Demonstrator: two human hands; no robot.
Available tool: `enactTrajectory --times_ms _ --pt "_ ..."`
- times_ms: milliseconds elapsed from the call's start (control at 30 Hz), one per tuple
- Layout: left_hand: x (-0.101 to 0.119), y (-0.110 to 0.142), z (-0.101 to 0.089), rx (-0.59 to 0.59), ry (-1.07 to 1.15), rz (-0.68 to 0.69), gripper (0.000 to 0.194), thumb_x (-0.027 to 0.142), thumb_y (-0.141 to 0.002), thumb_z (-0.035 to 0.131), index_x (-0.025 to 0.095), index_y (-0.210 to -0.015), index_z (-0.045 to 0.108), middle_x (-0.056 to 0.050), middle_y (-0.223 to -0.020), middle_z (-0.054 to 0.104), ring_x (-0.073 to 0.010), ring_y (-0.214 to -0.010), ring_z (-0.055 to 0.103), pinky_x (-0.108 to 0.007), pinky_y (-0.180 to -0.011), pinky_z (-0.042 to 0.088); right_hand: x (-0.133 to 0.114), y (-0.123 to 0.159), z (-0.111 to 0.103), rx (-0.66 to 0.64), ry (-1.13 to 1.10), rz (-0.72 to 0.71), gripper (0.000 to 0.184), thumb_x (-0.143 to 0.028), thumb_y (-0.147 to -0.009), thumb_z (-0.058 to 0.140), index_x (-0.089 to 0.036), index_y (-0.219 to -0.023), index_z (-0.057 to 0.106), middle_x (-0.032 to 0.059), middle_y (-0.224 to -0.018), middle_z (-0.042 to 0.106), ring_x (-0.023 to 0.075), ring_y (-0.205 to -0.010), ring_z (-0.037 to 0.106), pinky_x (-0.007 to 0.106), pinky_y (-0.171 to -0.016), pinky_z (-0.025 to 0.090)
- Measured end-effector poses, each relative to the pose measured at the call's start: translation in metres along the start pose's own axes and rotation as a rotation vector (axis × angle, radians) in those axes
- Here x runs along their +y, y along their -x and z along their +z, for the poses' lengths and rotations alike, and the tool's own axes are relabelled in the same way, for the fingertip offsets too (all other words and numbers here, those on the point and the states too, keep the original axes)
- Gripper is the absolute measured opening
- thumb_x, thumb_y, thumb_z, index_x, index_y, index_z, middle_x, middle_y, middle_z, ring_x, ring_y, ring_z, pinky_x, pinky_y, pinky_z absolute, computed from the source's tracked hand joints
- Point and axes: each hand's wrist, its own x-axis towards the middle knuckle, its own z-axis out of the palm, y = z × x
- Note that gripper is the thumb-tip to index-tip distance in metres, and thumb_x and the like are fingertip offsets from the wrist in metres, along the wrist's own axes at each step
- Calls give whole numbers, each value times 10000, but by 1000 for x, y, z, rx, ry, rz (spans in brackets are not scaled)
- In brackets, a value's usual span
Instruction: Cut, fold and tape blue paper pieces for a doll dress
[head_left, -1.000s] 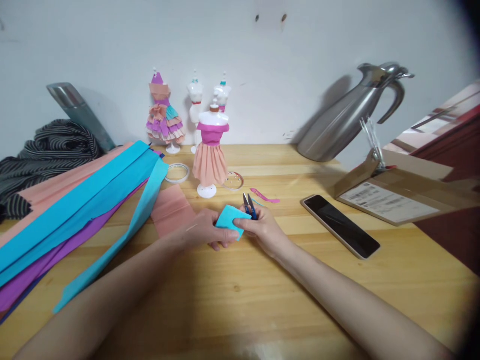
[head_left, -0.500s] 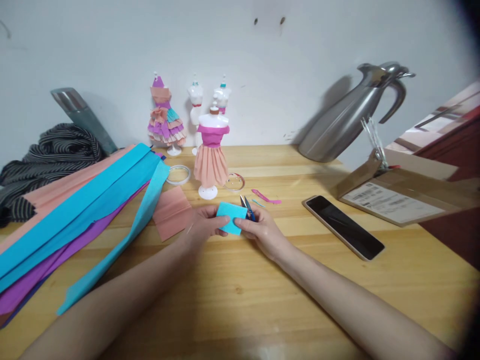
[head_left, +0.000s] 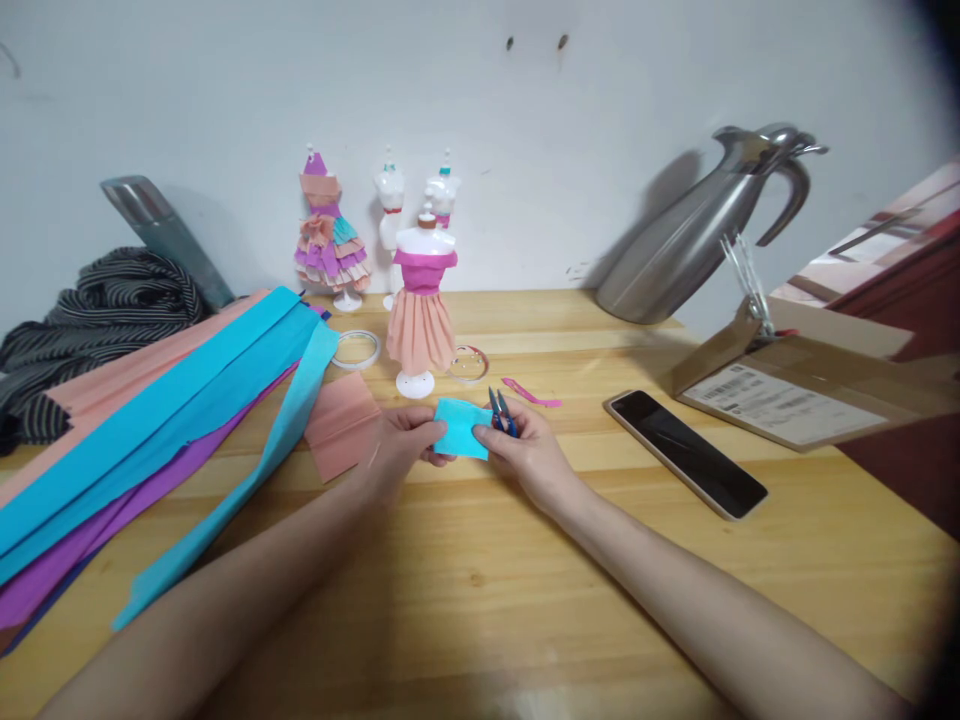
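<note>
Fingers pinch blue paper (scissors too); pink-topped mannequin beyond; phone right.

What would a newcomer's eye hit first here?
Probably the bright blue paper piece, held between the left hand and right hand at center. Next, the small mannequin in pink top and peach skirt standing just behind it, then the big steel jug leaning back right.

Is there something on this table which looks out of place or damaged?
Nothing looks spilled or broken. Only a magenta scrap lies loose beyond the right hand, like an offcut. The steel jug seems tilted, perhaps from lens distortion.
</note>
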Motion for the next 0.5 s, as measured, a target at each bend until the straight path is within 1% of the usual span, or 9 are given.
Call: enactTrajectory --times_ms 133,233,333,433,500 --pt "0 -4 -2 -37 46 28 245 316 -602 755 106 -724 729 -41 -636 686 -116 -551 610 -238 -565 517 -2 -2 0 38 -114 43 287 -266 -566 799 -190 -716 567 -71 -549 457 67 -462 350 217 -431 239" --pt "1 -6 -3 -46 116 31 251 283 -591 773 121 -780 751 -43 -660 708 -123 -544 626 -246 -558 523 -5 -3 -1 19 -199 63 277 -250 -546 807 -178 -700 588 -86 -499 448 37 -397 282 213 -404 177" --pt "2 -6 -5 -81 169 59 251 263 -589 781 136 -805 763 -43 -648 716 -130 -537 638 -251 -559 524 -9 -4 -1 -17 -280 67 227 -232 -552 790 -172 -680 613 -99 -442 416 22 -360 235 213 -402 133" --pt "1 -6 -8 -134 133 110 226 275 -613 776 141 -794 764 -45 -650 719 -139 -564 655 -265 -597 537 -11 -4 -3 -54 -322 70 173 -214 -559 766 -173 -658 629 -109 -383 368 22 -348 211 216 -411 117" --pt "1 -6 -9 -152 90 139 219 286 -621 772 141 -785 760 -41 -640 715 -143 -573 657 -272 -611 540 -11 -4 -5 -73 -319 73 140 -201 -553 746 -174 -630 633 -104 -365 368 24 -348 210 219 -417 115"
